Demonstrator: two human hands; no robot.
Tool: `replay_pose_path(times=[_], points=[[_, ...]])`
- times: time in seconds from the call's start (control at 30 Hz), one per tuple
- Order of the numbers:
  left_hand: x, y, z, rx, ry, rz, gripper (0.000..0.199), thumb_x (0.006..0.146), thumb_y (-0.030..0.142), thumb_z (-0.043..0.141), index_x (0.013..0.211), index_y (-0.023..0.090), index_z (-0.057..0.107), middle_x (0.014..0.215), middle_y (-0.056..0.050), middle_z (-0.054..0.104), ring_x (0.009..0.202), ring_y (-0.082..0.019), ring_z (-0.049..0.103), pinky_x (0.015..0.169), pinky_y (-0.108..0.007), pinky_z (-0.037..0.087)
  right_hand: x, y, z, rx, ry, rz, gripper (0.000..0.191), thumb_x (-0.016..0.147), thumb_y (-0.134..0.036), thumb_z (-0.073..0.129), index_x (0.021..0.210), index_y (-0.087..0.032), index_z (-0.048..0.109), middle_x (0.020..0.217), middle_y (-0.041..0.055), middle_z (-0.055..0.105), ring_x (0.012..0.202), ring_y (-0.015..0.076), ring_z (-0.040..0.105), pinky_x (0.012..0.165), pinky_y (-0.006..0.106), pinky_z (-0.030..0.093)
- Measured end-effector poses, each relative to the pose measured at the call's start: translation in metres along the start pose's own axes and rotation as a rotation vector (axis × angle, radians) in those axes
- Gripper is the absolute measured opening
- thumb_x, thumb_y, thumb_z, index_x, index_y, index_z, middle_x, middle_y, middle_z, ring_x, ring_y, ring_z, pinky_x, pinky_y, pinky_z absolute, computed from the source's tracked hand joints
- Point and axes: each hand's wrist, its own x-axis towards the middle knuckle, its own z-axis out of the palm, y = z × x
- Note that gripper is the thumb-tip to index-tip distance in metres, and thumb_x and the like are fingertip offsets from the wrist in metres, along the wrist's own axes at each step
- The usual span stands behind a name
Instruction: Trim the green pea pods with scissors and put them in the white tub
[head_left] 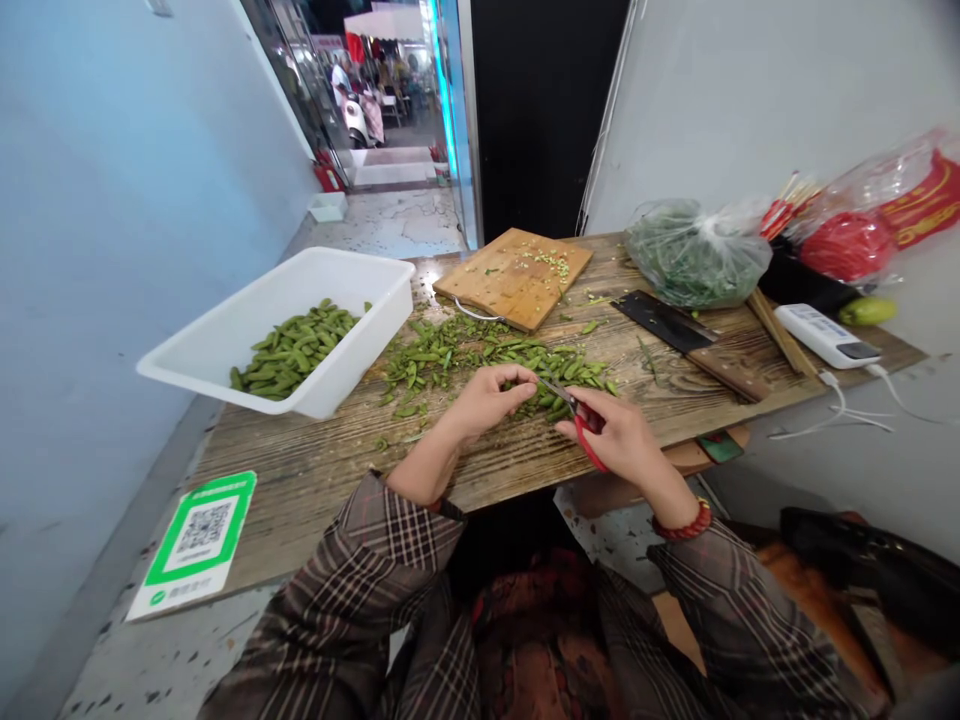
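Note:
My right hand (pixel 619 432) is closed round a pair of red-handled scissors (pixel 590 440), whose blades point left. At the blade tips, my left hand (pixel 491 400) pinches what looks like an edamame pod, mostly hidden by the fingers. Beneath and beyond both hands, a loose spread of green edamame pods (pixel 427 358) and trimmed bits covers part of the wooden table (pixel 322 480). To the left, a white plastic tub (pixel 360 345) holds a heap of green pods (pixel 296 345).
A cutting board (pixel 495 275) with scraps lies at the back. On the right are a cleaver (pixel 660 325), a bag of greens (pixel 697 255), a white power strip (pixel 825 335) and red plastic bags (pixel 855 245). A QR-code sign (pixel 199 540) occupies the front left corner.

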Motion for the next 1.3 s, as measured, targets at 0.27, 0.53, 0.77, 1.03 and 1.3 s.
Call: replay_pose_path(times=[0.27,0.53,0.77,1.03,1.3], points=[[0.001,0.002,-0.002,0.114,-0.042,0.099,0.022,0.075,0.033,0.067,0.082,0.013,0.072,0.078,-0.004,0.068,0.077,-0.016,0.057,0.076,-0.027,0.042,0.004,-0.006,0.004,-0.029,-0.017,0.006,0.043,0.084,-0.05,0.06,0.114,-0.019,0.063,0.072,0.0025,0.06,0.064,0.0168,0.054,0.06,0.029,0.044],[-0.002,-0.005,-0.002,0.114,-0.05,0.156,0.018,0.075,0.031,0.067,0.078,0.014,0.072,0.078,-0.005,0.07,0.075,-0.015,0.061,0.077,-0.027,0.044,0.004,-0.004,0.014,-0.006,-0.027,-0.037,0.041,0.085,-0.045,0.059,0.117,-0.019,0.06,0.08,0.0052,0.063,0.069,0.0182,0.058,0.065,0.032,0.05],[-0.002,-0.007,-0.003,0.092,-0.071,0.179,0.018,0.076,0.031,0.067,0.078,0.013,0.071,0.08,-0.006,0.069,0.076,-0.015,0.06,0.077,-0.027,0.044,0.002,0.0,0.017,-0.012,-0.023,-0.054,0.041,0.086,-0.046,0.058,0.117,-0.018,0.062,0.09,0.0091,0.068,0.074,0.0204,0.063,0.069,0.035,0.052],[-0.001,-0.006,-0.003,0.103,-0.085,0.149,0.018,0.072,0.031,0.069,0.071,0.013,0.068,0.069,-0.002,0.062,0.068,-0.013,0.053,0.07,-0.025,0.04,0.0,0.0,0.012,-0.005,-0.104,-0.004,0.042,0.086,-0.045,0.059,0.118,-0.018,0.063,0.087,0.007,0.07,0.071,0.019,0.063,0.067,0.032,0.051],[-0.004,0.0,0.0,0.02,0.067,0.012,0.011,0.07,0.023,0.065,0.074,0.013,0.062,0.066,0.002,0.057,0.06,-0.008,0.047,0.06,-0.021,0.037,-0.003,0.006,0.018,0.009,0.02,0.035,0.041,0.087,-0.046,0.056,0.115,-0.017,0.063,0.089,0.0072,0.071,0.072,0.019,0.064,0.068,0.03,0.05]])
